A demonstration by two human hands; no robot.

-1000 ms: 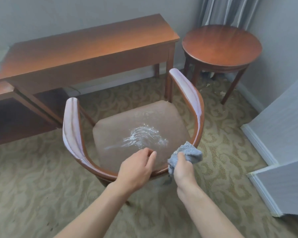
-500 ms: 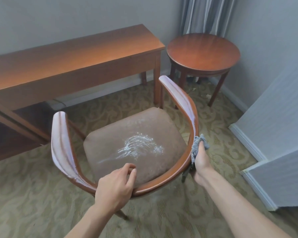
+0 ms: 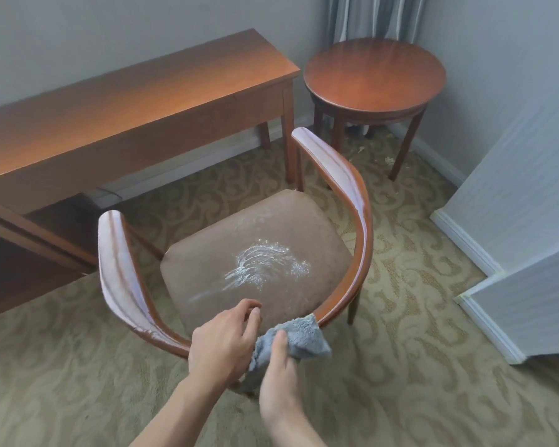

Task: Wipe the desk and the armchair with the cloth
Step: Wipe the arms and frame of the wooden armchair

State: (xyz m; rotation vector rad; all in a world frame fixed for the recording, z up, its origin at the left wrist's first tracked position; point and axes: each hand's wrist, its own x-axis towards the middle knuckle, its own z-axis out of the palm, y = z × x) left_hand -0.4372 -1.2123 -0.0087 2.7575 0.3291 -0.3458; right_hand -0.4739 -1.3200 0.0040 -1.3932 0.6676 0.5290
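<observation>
A wooden armchair [image 3: 352, 195] with a curved rail and a brown seat stands in the middle of the head view. White powder [image 3: 265, 264] is smeared on the seat. My right hand [image 3: 279, 379] grips a grey-blue cloth [image 3: 299, 340] pressed against the near part of the rail. My left hand [image 3: 223, 340] rests on the rail just left of the cloth, fingers curled over its top. The long wooden desk [image 3: 136, 101] runs along the wall behind the chair.
A round wooden side table [image 3: 375, 75] stands in the corner at the right, under grey curtains [image 3: 375, 17]. A white panelled wall corner [image 3: 523, 221] juts in from the right. Patterned carpet [image 3: 400, 366] covers the floor, with small scraps near the round table.
My right hand has slid the cloth along the rail from the chair's right side back to the near middle, next to my left hand. The left hand stays on the rail.
</observation>
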